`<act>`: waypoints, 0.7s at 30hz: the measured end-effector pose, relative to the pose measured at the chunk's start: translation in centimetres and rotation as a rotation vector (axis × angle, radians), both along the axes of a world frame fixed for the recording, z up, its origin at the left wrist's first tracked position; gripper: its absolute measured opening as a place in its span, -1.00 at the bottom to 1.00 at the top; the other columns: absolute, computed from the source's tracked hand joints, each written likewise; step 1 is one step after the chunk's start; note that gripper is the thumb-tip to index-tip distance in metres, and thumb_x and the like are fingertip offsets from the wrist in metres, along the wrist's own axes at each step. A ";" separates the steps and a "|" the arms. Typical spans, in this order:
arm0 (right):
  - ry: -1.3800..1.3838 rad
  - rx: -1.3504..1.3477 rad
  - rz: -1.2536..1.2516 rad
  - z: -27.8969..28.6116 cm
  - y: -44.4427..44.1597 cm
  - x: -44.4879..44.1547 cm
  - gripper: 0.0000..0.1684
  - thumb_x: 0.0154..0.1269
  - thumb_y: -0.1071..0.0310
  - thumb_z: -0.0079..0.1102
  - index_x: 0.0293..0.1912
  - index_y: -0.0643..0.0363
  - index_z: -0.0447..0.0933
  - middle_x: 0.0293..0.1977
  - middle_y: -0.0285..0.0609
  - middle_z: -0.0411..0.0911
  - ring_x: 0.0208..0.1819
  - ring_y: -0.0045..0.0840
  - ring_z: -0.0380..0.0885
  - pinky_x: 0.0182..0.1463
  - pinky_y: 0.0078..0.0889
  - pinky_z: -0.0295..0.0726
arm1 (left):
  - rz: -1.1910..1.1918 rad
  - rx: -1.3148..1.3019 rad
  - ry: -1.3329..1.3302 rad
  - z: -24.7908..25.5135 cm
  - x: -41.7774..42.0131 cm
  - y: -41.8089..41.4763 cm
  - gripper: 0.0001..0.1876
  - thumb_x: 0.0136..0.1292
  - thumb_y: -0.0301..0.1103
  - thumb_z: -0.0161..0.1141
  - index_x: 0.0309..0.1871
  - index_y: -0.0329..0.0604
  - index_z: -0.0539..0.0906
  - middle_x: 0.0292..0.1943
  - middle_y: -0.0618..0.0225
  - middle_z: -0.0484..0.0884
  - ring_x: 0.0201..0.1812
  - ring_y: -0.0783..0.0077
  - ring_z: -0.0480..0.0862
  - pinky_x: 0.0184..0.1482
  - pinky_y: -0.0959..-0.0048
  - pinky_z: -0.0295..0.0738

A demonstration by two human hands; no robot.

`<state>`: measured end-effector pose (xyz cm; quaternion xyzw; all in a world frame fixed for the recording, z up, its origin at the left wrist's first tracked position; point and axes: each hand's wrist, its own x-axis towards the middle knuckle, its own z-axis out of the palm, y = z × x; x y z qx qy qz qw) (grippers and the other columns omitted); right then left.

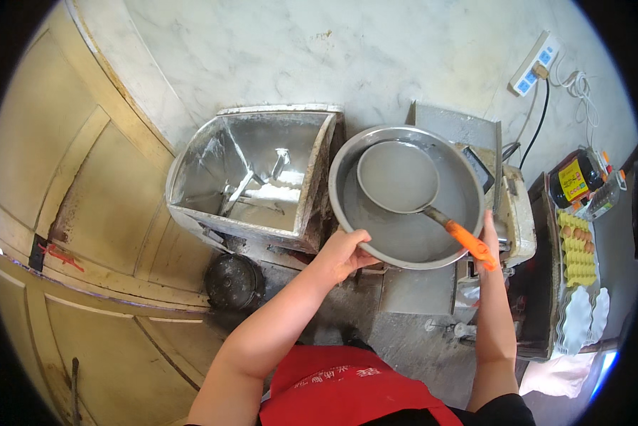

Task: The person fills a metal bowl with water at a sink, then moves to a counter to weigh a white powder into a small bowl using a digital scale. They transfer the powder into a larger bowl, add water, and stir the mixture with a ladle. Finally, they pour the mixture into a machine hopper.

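Note:
A wide metal basin [345,213] is held between my two hands. My left hand [348,253] grips its near left rim, thumb on top of the edge. On the basin's right side, my right hand [487,239] supports the outer wall, its fingers partly hidden by an orange handle. That handle belongs to a round ladle or scoop [399,177] lying in the basin, whose greyish contents look like liquid. Just left of the basin stands an open metal dough mixer [308,234], with white flour around its mixing blades.
A dark round bucket [234,282] stands below the mixer. Behind the basin are a metal panel [457,125] and a pale machine [524,213]. At right, a shelf holds egg trays [577,255], bottles [572,178] and wavy white trays [575,319]. A power strip [535,64] hangs on the wall.

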<state>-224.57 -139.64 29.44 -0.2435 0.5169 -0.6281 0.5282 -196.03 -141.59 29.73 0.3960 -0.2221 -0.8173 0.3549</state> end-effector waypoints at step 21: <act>0.401 1.224 0.259 -38.9 -9.1 25.1 -0.49 0.04 -0.24 -0.12 -0.29 0.00 0.38 -0.77 -0.25 0.25 -0.82 -0.56 0.20 -0.80 -0.50 0.15 | 0.101 0.473 -0.585 -17.6 37.0 19.9 -0.49 0.19 -0.14 -0.05 0.20 0.01 0.16 -0.07 0.21 0.47 -0.40 0.43 0.54 -0.52 0.54 0.38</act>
